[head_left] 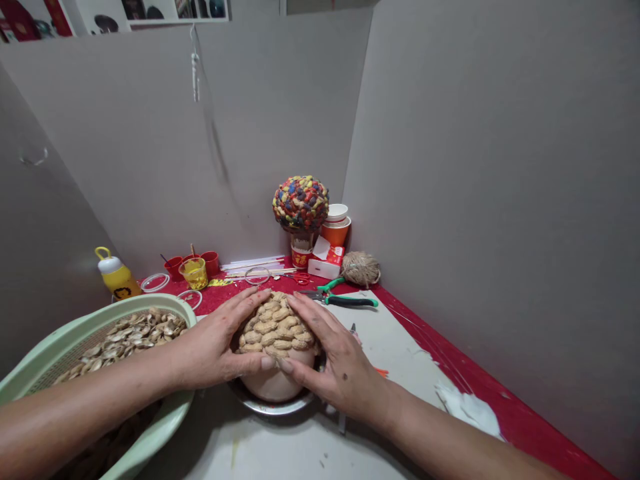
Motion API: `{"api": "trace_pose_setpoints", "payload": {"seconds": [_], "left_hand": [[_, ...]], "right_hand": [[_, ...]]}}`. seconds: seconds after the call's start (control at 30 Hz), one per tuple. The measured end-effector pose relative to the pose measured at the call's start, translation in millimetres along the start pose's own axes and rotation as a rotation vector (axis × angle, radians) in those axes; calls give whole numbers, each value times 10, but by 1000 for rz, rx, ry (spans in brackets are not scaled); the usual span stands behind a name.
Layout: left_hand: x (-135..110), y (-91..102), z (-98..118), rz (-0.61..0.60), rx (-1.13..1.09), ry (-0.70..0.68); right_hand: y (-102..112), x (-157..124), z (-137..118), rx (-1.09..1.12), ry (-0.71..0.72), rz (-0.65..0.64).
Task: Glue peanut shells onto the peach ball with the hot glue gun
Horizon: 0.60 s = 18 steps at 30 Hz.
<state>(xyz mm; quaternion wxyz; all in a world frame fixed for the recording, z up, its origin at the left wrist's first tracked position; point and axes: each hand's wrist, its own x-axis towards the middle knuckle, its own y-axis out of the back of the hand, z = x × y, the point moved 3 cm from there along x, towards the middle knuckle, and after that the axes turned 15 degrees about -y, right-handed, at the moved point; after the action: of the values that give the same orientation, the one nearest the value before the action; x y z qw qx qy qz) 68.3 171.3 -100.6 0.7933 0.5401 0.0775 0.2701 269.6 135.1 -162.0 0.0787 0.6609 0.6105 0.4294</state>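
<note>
A pale round ball [274, 383], its upper part covered in rows of peanut shells [275, 327], rests in a shallow metal bowl [280, 408]. My left hand [227, 343] curves round the ball's left side, fingers over the top. From the right, my right hand [333, 343] cups it in the same way. Both thumbs press close together at the front, by the lowest shells, where the ball's surface is bare. The sides of the ball lie hidden under my palms.
At left stands a green basket [37, 353] of peanut shells. Behind are a yellow bottle [119, 275], paint cups [194, 273], pliers [345, 300], a twine ball [361, 268], paper cups [337, 230] and a colourful peanut-covered ball [301, 203]. Grey walls enclose the table.
</note>
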Motion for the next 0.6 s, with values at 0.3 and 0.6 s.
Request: {"api": "trace_pose_setpoints", "payload": {"seconds": [0.3, 0.6], "left_hand": [[-100, 301, 357, 243, -80, 33], [-759, 299, 1068, 566, -197, 151]], "right_hand": [[5, 38, -8, -3, -26, -68], [335, -136, -114, -4, -4, 118]]}}
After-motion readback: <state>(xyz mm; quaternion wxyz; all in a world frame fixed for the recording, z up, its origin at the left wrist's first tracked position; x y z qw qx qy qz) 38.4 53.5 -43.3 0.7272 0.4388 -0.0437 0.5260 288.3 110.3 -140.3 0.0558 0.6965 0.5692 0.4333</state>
